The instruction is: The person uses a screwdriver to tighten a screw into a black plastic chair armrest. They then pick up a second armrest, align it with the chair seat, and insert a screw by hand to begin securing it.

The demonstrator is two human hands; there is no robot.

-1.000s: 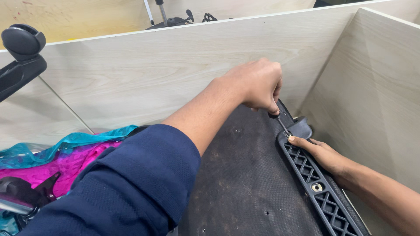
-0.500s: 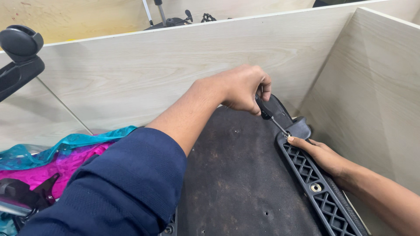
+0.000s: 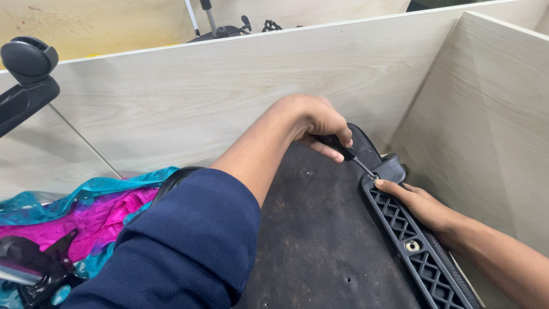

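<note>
Both hands matter here: the left hand (image 3: 311,123), clenched around the screwdriver (image 3: 350,155) at frame centre, should keep its tip square in the screw while the right hand (image 3: 420,203), fingers pressed flat, steadies the black lattice bracket (image 3: 420,252) at lower right.

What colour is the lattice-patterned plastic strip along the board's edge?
Black; the lattice-patterned plastic strip shows clearest in the head view.
</note>
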